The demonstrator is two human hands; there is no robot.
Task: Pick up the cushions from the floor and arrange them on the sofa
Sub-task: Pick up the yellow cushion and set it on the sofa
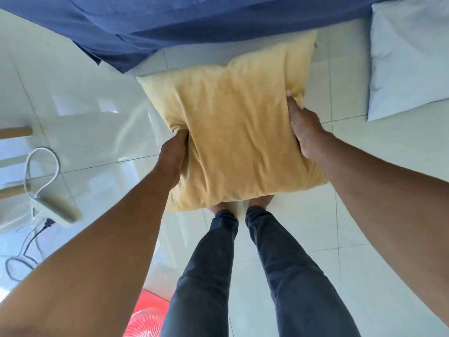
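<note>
A yellow cushion (233, 127) fills the middle of the head view, held above the pale tiled floor. My left hand (173, 158) grips its left edge and my right hand (303, 127) grips its right edge, thumbs pressed into the fabric. It hides most of my feet. A white cushion (408, 59) lies on the floor at the upper right. The sofa's blue cover (150, 23) spans the top of the view, just beyond the yellow cushion.
A white power strip (57, 207) with a looped white cord and dark cables lies on the floor at the left, by wooden furniture legs (15, 132). A red fan grille (145, 317) sits at the bottom. My legs in dark trousers (243, 276) stand below the cushion.
</note>
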